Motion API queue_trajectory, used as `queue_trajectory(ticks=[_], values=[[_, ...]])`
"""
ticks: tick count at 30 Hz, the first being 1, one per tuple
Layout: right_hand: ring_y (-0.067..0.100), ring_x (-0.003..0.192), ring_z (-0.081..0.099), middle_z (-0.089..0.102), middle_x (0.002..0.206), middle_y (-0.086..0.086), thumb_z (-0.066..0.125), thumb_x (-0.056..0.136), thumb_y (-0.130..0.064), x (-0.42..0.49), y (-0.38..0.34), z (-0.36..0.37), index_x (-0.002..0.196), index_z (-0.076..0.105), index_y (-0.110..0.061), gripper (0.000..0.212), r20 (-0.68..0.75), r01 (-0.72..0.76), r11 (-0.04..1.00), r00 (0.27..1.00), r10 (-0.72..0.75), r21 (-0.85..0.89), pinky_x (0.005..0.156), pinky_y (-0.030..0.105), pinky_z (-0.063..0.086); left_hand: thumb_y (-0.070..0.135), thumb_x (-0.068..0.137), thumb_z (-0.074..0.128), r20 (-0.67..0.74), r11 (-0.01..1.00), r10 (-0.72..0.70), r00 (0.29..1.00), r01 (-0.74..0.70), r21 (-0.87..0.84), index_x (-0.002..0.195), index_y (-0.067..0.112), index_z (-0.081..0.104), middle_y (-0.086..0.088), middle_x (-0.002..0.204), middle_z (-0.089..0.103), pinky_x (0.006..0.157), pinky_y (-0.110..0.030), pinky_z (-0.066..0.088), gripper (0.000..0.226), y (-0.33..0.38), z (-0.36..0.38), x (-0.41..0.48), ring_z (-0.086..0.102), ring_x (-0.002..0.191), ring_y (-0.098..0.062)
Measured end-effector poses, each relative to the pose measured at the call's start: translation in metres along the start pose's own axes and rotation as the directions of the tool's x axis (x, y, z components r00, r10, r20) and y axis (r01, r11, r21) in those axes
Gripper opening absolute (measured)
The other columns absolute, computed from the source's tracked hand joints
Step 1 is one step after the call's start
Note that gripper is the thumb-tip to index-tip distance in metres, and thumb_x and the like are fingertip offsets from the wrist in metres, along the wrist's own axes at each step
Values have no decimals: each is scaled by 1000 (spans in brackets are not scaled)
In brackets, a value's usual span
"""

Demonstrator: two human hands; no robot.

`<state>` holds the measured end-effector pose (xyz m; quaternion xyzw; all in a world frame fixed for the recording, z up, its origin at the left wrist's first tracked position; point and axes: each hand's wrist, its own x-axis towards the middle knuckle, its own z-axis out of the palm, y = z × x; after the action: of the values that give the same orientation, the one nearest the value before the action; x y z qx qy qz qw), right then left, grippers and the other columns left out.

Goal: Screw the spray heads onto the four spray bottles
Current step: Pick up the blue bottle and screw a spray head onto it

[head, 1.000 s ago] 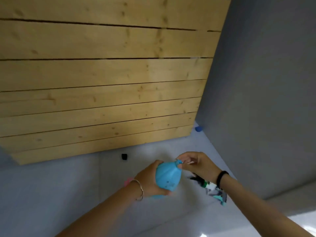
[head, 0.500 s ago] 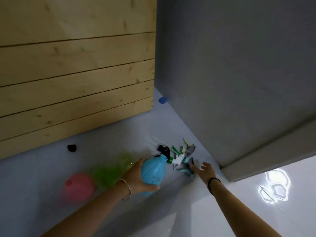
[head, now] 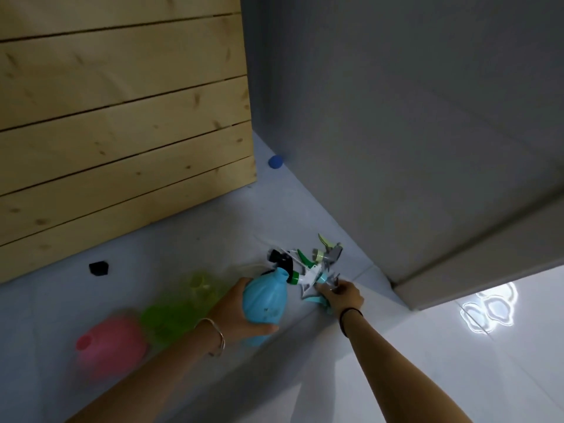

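Three bottles blur left of the blue bottle.

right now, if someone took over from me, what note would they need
Left hand grips the blue bottle, neck bare.
Right hand is in the pile of spray heads, fingers curled on a teal spray head.
Pink bottle, green bottle and yellow-green bottle sit to the left, blurred, no heads visible.
Done: none screwed on. Left: all four.
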<state>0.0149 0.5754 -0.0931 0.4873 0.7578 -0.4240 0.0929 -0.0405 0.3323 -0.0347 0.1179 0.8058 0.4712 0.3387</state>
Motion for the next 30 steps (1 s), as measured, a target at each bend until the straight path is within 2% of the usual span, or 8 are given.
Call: queue_trajectory(ticks=[3,5,8,13,17,22,27,30], values=[[29,102,59,68,103,10,73,68,-58,-2,5,3,104,69,-13,57,20,9,998,1000,-8,-68,92,38,49,33,48,91,-5,1000,-15,1000,15,15,115,34,38,11,108,56,67,-15,53,86,2,2,1,60,95,-3],[29,95,62,69,96,11,76,69,-50,-5,7,1,95,70,-9,50,44,21,999,999,-23,28,89,40,52,38,47,90,-1,999,-28,1000,28,34,115,34,33,15,107,52,61,-11,48,89,6,2,0,57,92,-2],[25,78,60,68,87,16,78,74,-32,-21,11,-10,89,67,0,37,96,63,970,991,-88,235,72,31,50,36,49,90,3,998,-19,1000,19,57,114,32,31,13,107,51,64,-14,48,87,15,0,-5,57,93,-4],[17,63,54,64,73,14,74,80,-22,-65,8,-40,85,70,7,30,118,88,894,981,-155,440,58,18,47,28,50,91,-21,997,44,999,-43,58,111,30,37,11,105,55,64,-14,50,81,41,-18,-30,59,92,-4],[19,76,62,67,81,10,69,83,-19,-109,-24,-73,82,69,-8,12,109,18,743,986,-123,669,74,29,54,27,54,90,-61,995,72,996,-68,67,112,30,39,16,102,55,61,-9,48,78,70,-40,-68,58,89,1],[15,76,59,62,81,4,68,83,-20,-186,-78,-125,86,63,-9,12,104,14,525,975,-194,851,78,27,53,31,53,90,-109,983,140,984,-126,131,113,28,41,11,108,56,73,-22,51,77,108,-78,-139,58,97,-8],[15,89,64,67,98,6,70,82,-21,-261,-126,-164,98,64,-10,21,92,101,501,933,-347,860,87,32,51,39,45,90,-210,987,155,965,-143,73,108,37,41,12,106,58,67,-18,51,80,124,-105,-213,60,93,-4],[12,81,66,67,103,10,70,83,-18,-305,-155,-180,116,62,-3,38,54,164,474,909,-413,865,70,25,54,40,41,90,-300,986,167,939,-163,38,112,36,39,13,107,56,65,-14,48,88,127,-113,-251,58,92,-2]])
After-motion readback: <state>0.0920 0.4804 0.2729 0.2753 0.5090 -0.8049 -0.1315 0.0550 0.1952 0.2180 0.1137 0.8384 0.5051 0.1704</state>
